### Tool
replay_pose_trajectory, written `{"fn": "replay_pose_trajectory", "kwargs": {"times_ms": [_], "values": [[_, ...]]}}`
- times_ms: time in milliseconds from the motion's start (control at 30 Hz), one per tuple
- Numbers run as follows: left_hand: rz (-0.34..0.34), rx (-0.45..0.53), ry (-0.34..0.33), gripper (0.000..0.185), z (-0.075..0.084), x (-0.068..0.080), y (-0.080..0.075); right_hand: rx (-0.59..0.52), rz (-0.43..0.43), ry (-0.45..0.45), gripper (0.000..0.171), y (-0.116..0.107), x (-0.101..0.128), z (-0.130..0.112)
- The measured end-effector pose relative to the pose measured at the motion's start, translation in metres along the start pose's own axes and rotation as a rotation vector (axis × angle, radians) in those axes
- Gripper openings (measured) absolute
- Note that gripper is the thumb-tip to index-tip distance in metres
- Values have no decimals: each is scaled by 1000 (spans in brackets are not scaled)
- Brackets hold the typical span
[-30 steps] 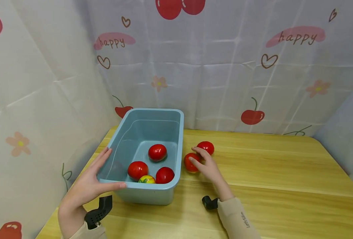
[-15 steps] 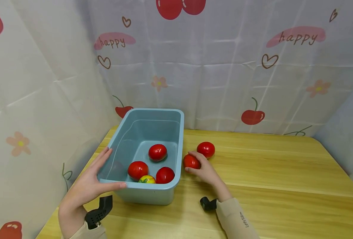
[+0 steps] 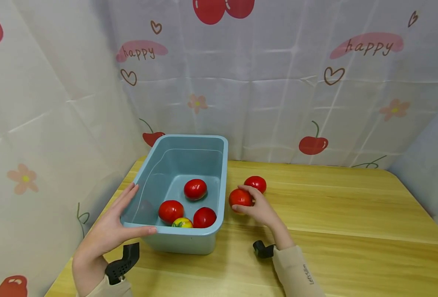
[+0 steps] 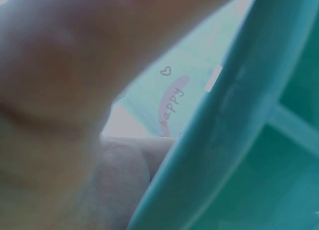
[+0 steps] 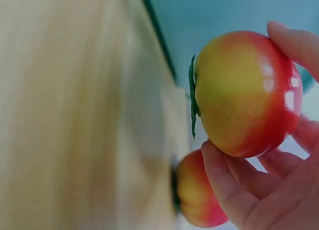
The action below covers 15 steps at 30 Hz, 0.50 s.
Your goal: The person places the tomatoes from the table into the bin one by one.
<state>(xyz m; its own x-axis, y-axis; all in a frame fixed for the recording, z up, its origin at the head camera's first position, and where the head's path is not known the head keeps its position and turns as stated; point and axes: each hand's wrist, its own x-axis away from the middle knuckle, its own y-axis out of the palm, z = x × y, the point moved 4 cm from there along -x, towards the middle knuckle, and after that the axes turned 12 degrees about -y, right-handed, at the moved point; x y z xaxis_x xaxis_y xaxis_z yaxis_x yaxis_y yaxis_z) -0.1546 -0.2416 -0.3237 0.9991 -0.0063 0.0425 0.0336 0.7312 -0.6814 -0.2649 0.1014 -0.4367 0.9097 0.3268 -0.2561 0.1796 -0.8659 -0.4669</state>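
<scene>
My right hand [image 3: 256, 206] grips a red tomato [image 3: 240, 197] just off the table, right beside the blue tub [image 3: 189, 241]. In the right wrist view my fingers [image 5: 224, 190] curl round this tomato [image 5: 244, 93], whose underside is yellowish. A second red tomato [image 3: 255, 183] lies on the table just behind it, also seen as the lower tomato [image 5: 197, 195]. My left hand [image 3: 109, 227] holds the tub's near left corner, thumb along the front rim. Inside the tub lie three red tomatoes [image 3: 195, 189] and a yellow-green one [image 3: 182, 223]. The left wrist view shows only my blurred palm and the tub's wall [image 4: 224, 140].
The wooden table [image 3: 352, 231] stretches to the right of the tub. A cherry-print cloth [image 3: 278, 82] walls in the back and left sides, close behind the tub. Black wrist mounts [image 3: 121, 260] show near both sleeves.
My right hand closed round the nearer tomato and lifted it slightly off the table. The left hand and the tub stayed still.
</scene>
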Motion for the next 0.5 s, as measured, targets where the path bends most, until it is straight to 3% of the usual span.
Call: {"fn": "replay_pose_trajectory", "kwargs": {"times_ms": [500], "values": [[-4, 1, -8, 104, 0, 0, 0, -85, 84, -40, 62, -25, 5, -38]]}}
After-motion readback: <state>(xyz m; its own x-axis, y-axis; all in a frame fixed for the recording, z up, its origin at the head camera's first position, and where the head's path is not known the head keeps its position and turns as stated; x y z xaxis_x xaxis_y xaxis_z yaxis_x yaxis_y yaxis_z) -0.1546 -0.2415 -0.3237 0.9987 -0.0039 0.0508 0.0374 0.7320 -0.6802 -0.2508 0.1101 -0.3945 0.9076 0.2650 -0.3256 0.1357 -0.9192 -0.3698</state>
